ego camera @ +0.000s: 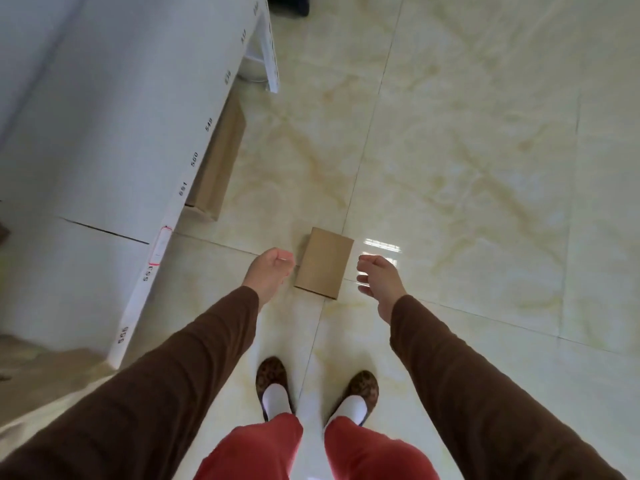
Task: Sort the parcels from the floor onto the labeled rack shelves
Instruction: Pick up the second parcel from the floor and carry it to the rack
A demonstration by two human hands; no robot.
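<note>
Closest to me, looking straight down, I see my red trousers and patterned slippers [272, 386] planted on the glossy tiled floor [450, 168]. Both brown sleeves reach forward and down. My left hand [268, 271] hangs just beside the left edge of a small cardboard parcel [323, 263]; its fingers are curled loosely inward, grasping nothing. My right hand [379, 277] sits near the parcel's right edge with a gap between them, fingers half curled and apart, also empty. The parcel lies flat on the floor between the two hands, straddling a tile joint, not yet lifted.

Further on, to my left, the white rack shelf [104, 133] runs away from me, its front edge carrying small number labels; they are mostly too blurred for me to read with confidence. One label near me is ringed in red [161, 245]. A second, longer cardboard box [221, 157] lies partly tucked under that shelf edge.

My worry from here: the tile looks slick, so a one-sided push could slide the parcel instead of lifting it. If the hands close unevenly, it may tip or drop. And with labels this blurred, I could easily set it on the wrong slot.
</note>
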